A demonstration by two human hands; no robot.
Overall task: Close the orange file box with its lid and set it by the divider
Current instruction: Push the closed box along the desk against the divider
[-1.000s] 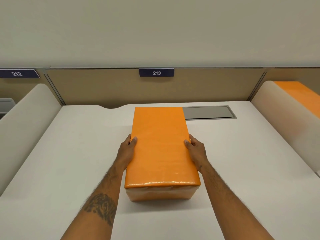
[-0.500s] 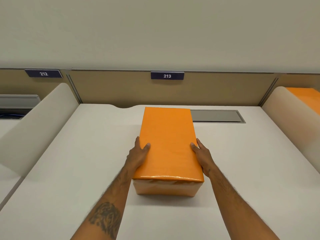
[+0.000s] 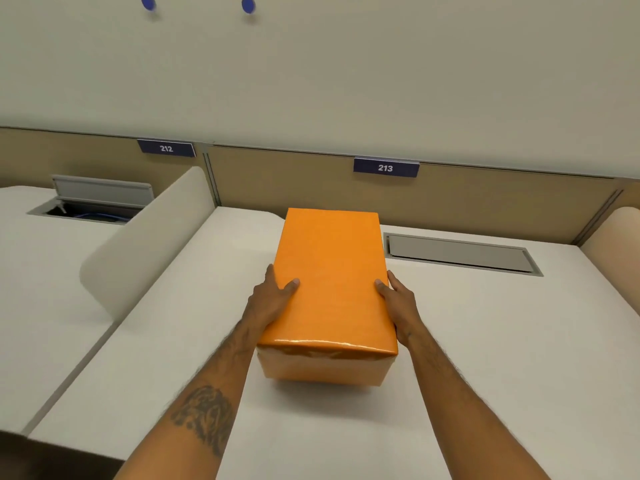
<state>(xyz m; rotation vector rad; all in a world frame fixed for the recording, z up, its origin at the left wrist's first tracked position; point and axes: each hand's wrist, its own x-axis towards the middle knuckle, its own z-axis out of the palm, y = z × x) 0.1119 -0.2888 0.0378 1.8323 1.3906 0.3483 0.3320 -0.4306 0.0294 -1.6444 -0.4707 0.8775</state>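
Observation:
The orange file box [image 3: 330,282] sits in the middle of the white desk [image 3: 485,341] with its orange lid on top, long axis pointing away from me. My left hand [image 3: 273,299] grips its left side, thumb on the lid. My right hand [image 3: 398,306] grips its right side in the same way. The box's near end casts a shadow on the desk and looks slightly raised. A rounded white divider [image 3: 145,244] stands to the left, well apart from the box. The box's far end is close to the tan back panel [image 3: 277,181].
A closed grey cable hatch [image 3: 460,252] lies flush in the desk right of the box. Another rounded divider [image 3: 616,251] stands at the far right. The neighbouring desk on the left has an open cable hatch [image 3: 93,202]. Labels 212 [image 3: 166,148] and 213 [image 3: 385,167] hang on the back panel.
The view has swung left, bringing the left divider and neighbouring desk into sight. Both hands keep their grip on the box, which has shifted away from me towards the back panel.

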